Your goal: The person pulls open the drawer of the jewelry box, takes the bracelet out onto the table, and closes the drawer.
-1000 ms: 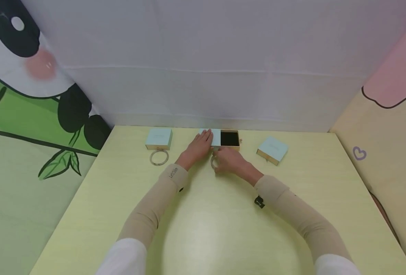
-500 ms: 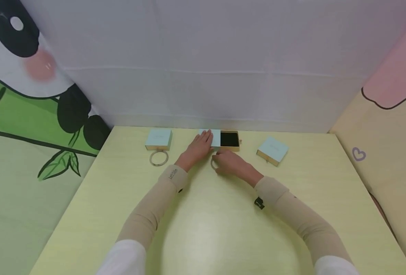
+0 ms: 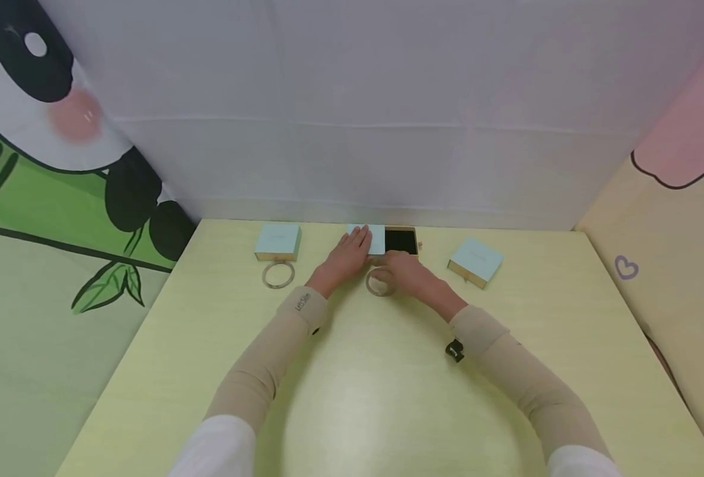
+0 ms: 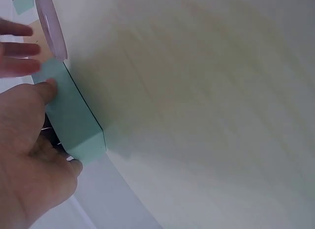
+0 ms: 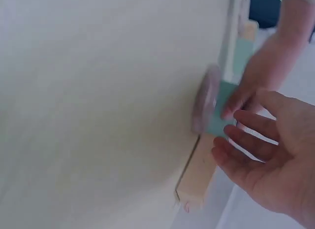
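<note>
My left hand (image 3: 347,255) holds the pale blue sleeve of the middle drawer box (image 3: 378,239), fingers over its top. In the left wrist view its thumb presses the sleeve's long side (image 4: 74,108), and another finger touches the end. The box's drawer (image 3: 402,242) is slid out to the right, showing a black lining. A round bangle (image 3: 380,282) lies before the box. My right hand (image 3: 408,273) is over the bangle's right part and the drawer's front edge. In the right wrist view its loosely bent fingers (image 5: 246,152) are apart from the bangle (image 5: 206,98).
Another pale blue box (image 3: 278,242) is at the back left, with a second bangle (image 3: 278,274) in front of it. A third box (image 3: 475,262) sits turned at an angle on the right. A white backdrop (image 3: 376,165) rises along the table's far edge.
My right hand has come off the bangle and moved slightly up and right, so most of the ring now shows. The left hand stays on the box.
</note>
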Motion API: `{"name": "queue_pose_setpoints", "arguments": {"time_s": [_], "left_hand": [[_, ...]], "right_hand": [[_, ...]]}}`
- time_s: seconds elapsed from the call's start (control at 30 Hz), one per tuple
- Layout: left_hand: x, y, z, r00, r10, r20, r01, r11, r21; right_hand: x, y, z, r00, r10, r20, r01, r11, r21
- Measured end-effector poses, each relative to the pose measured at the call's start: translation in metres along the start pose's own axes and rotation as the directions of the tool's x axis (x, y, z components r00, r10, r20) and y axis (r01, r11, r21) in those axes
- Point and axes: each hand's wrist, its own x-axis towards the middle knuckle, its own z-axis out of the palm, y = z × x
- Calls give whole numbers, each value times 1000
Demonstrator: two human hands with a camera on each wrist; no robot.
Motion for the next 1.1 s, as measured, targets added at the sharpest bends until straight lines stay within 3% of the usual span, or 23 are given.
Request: {"name": "queue_pose_setpoints", "arguments": {"time_s": [0.07,0.13,0.23,0.33,0.5,0.63,0.93,1.1], "left_hand": [[1,0,0,1000,-4,5,4,1000,-7],[2,0,-1,1000,-9,11,9,1000,-17],[3,0,-1,1000,-24,19,24,999,-22],[3,-1,1,999,-31,30,32,999,-22],[4,-1,1,999,-16,27,17,999,-32],[3,-1,1,1000,-13,26,14,999,-41],[3,-1,0,1000,-17,13,18,998,-60],[3,0,0,1000,-13,13,14,997,-75]], "right_hand": [[-2,12,-7,990,126,-64,-118,985,122],[-2,24,-12,947,302,-111,-265,928,262],[-3,43,-18,900,423,-110,-380,882,279],[-3,57,-20,870,490,-58,-463,852,246],[2,74,-13,856,517,6,-509,841,185],[6,82,-6,864,503,-4,-494,851,179],[21,74,1,844,535,-33,-512,823,246],[38,62,8,868,494,-50,-468,848,248]]}}
